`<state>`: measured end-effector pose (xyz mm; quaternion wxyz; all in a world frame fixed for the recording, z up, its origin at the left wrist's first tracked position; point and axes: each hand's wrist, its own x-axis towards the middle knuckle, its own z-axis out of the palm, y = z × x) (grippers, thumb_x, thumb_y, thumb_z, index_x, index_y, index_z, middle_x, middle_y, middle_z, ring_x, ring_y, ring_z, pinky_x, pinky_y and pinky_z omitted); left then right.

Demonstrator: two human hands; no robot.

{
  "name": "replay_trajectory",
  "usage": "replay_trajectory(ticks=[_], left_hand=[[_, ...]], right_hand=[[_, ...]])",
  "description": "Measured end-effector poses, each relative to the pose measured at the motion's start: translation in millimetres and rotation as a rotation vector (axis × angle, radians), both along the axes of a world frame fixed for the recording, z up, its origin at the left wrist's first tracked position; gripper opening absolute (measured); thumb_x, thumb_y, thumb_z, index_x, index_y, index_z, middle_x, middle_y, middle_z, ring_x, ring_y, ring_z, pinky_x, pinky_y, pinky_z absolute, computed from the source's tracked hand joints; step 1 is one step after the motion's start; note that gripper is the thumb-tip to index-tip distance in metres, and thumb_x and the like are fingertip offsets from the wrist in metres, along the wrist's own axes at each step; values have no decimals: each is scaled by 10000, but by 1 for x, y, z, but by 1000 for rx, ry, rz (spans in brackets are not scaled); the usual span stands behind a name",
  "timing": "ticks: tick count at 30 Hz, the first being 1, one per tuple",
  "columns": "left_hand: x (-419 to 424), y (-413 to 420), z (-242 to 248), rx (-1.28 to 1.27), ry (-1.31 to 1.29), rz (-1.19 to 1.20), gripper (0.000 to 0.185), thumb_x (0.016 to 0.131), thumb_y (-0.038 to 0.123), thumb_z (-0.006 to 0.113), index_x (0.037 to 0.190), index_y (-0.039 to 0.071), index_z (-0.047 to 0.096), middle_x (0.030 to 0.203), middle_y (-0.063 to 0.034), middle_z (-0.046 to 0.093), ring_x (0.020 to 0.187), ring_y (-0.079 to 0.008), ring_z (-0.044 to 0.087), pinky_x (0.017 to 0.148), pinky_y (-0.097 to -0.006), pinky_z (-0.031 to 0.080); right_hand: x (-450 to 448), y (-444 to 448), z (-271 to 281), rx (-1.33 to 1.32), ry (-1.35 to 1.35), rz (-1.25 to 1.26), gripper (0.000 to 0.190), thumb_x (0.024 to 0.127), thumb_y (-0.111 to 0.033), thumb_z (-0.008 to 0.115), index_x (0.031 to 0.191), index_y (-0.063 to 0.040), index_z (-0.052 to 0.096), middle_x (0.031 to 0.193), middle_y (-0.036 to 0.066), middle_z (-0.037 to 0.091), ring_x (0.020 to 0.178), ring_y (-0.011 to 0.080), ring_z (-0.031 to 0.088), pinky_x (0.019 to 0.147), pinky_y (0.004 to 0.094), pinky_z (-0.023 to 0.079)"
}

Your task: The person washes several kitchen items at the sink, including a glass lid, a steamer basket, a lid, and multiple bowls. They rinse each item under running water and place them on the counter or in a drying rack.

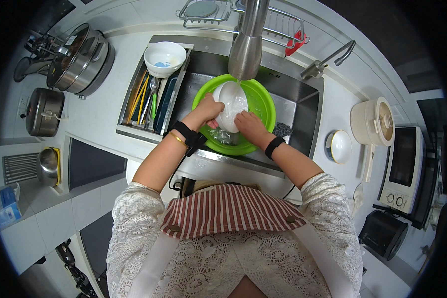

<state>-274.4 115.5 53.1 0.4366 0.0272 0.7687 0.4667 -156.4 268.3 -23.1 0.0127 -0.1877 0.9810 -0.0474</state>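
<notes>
A white bowl point(231, 104) is tilted on its side over a green plastic basin point(271, 108) in the steel sink, beneath the metal faucet point(246, 56). Water runs from the faucet into the bowl. My left hand point(209, 110) grips the bowl's left side, with the thumb near the rim. My right hand point(251, 126) has its fingers on the bowl's lower right edge; whether it grips the bowl cannot be told. Water with ripples shows in the basin below the bowl.
Left of the basin, a white bowl point(165, 56) rests on a cutlery tray point(123, 121) with chopsticks and spoons. A dark scouring pad point(282, 129) lies in the sink. On the right counter stand another bowl point(341, 146), a cream pot point(365, 121) and a microwave point(402, 160). A steamer point(83, 61) stands left.
</notes>
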Motion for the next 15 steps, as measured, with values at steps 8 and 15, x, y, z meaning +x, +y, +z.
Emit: replay_trajectory(ticks=[8, 15], left_hand=[[-8, -32, -42, 256, -513, 270, 181, 664, 42, 472, 821, -48, 488, 625, -145, 552, 463, -219, 554, 414, -268, 476], [28, -10, -68, 510, -979, 352, 263, 729, 57, 461, 986, 9, 492, 747, -127, 587, 394, -106, 381, 346, -193, 348]], right_hand=[[-11, 20, 20, -854, 274, -600, 466, 737, -41, 462, 1199, 8, 417, 1213, 193, 441, 1170, 278, 387, 946, 340, 332], [-42, 16, 48, -1523, 68, -607, 350, 841, -172, 511, 1142, 6, 484, 1217, 143, 478, 1147, 209, 431, 953, 277, 314]])
